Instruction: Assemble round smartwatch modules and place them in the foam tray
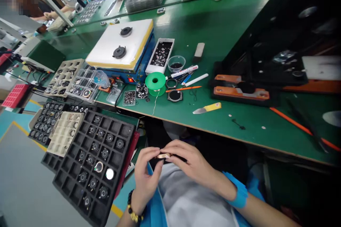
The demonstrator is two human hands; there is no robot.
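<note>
Small round copper-coloured ring part [163, 155] held low over the lap, below the near edge of the bench [213, 25]. Left hand [145, 173] closed on its left side with thumb and fingertips; right hand [190, 165] closed over its right side from above. Both hands pinch the one part; what they are doing to it is too small to tell.

Progress, judged: the piece is in hand and off the bench. The black tray [92, 163] just left of the hands carries mostly dark round parts, one per cell. Two cells differ: one bright disc [109, 173] and one ringed piece [98, 166]. So most of the tray looks not yet worked.

Counts: two hands, one held part. Trays at left: two black, two beige, one clear. On the bench: one green spool [155, 81], one yellow-handled knife [207, 108], one small clear bowl [176, 63], one white block [119, 44] with two dark round fittings on top. Other people's hands work at the far side.
</note>
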